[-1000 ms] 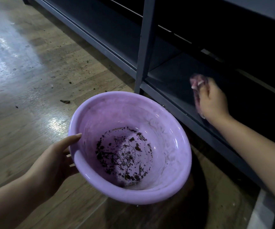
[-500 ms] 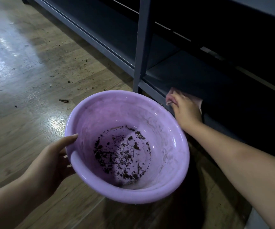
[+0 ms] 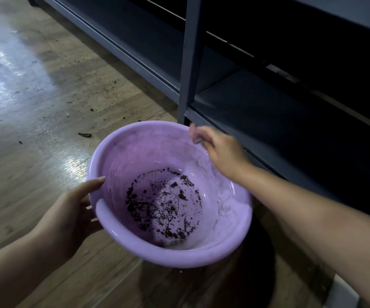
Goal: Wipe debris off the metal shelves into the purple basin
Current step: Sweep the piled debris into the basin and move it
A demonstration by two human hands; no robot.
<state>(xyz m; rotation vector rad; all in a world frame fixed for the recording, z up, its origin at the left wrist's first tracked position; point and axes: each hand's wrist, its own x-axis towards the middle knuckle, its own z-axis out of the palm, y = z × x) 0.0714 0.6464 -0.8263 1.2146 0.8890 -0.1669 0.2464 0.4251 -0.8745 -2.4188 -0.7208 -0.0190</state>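
purple basin (image 3: 224, 245) rim beside shelf edge (image 3: 257, 150), left hand (image 3: 68, 216) gripping

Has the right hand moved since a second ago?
Yes. The right hand has come out of the shelf, leftward and toward the camera past the upright post, and is now over the basin rim.

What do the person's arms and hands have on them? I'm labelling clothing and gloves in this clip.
Nothing visible: the left hand and the right hand wear no gloves, and both forearms are bare as far as the frame shows, with no sleeves, watch, rings or bracelets in sight.
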